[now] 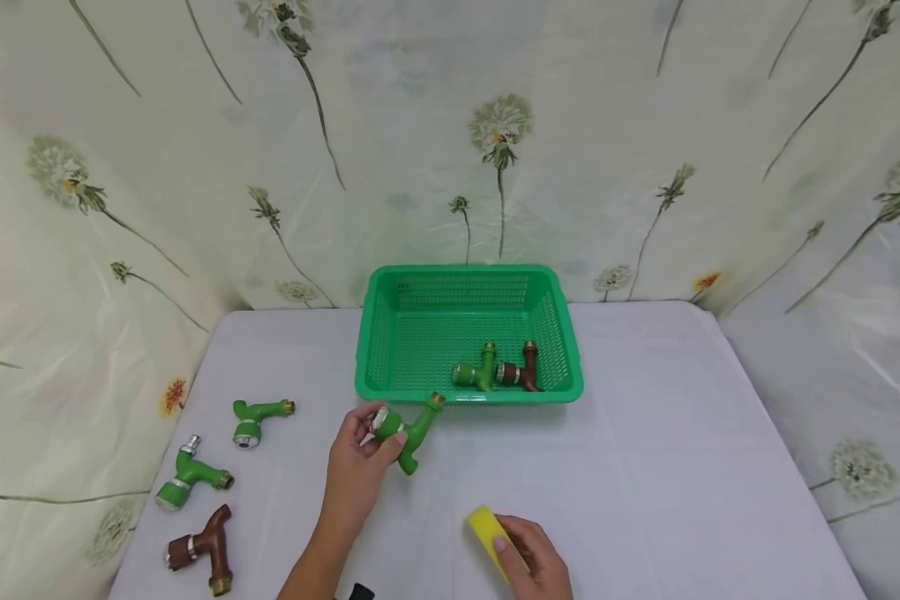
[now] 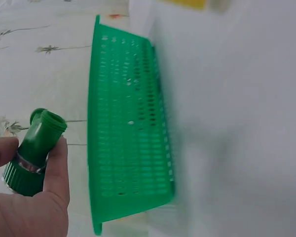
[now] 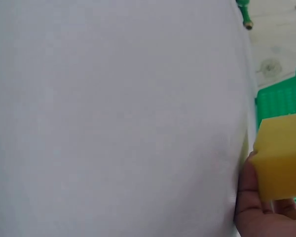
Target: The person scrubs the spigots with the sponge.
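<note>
Between thumb and fingers, my left hand (image 1: 360, 458) pinches a green tap (image 1: 414, 432) by its knob end, just in front of the basket's near rim. The left wrist view shows the same green tap (image 2: 39, 138) gripped at its ribbed knob, beside the basket wall. My right hand (image 1: 534, 560) holds a yellow sponge (image 1: 487, 529) near the front of the table. In the right wrist view the sponge (image 3: 281, 158) hides part of the basket. Inside the green basket (image 1: 468, 397) lie a green tap (image 1: 486, 368) and a brown tap (image 1: 527, 368), side by side.
On the table's left side lie a green tap (image 1: 258, 417), another green tap with a silver nozzle (image 1: 191, 475) and a brown tap (image 1: 208, 546). A white cloth (image 1: 645, 483) covers the table. Dandelion-patterned sheeting (image 1: 420, 150) hangs behind and at both sides.
</note>
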{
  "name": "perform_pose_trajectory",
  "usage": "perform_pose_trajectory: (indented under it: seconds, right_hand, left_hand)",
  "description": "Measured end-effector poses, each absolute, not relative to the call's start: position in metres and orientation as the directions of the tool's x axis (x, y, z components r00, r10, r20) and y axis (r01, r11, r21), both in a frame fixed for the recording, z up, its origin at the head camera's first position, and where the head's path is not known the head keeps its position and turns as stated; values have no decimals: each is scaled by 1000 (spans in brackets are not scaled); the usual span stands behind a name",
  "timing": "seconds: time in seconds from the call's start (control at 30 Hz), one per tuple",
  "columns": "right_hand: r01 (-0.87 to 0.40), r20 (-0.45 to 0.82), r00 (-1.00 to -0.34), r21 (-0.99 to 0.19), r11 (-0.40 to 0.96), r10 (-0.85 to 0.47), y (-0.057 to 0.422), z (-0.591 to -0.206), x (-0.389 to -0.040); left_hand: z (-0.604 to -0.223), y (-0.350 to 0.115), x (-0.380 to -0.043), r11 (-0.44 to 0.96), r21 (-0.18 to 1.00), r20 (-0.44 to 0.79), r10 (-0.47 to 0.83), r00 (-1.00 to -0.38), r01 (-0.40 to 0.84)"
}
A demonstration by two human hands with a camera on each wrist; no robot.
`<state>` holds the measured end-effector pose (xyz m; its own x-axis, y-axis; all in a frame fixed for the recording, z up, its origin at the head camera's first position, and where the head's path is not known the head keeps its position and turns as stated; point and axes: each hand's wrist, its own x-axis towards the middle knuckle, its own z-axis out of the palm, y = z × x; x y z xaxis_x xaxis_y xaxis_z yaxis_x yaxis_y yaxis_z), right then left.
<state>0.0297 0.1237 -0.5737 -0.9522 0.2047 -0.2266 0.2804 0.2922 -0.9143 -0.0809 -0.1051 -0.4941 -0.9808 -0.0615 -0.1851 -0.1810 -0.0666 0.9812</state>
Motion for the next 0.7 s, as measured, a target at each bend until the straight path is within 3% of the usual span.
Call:
perform_pose_trajectory:
  seconds: [0.37,0.7]
  right_hand:
    - [340,-302,-938,-894,290,170,125,-575,32]
    - [272,-230,-960,-906,324,161,123,-581,42]
  left_hand:
    - [-470,-105,-167,-209,932,-314,-58,-948,-296]
    - [-486,-80,-217,8,936,-350,-96,-932,-352]
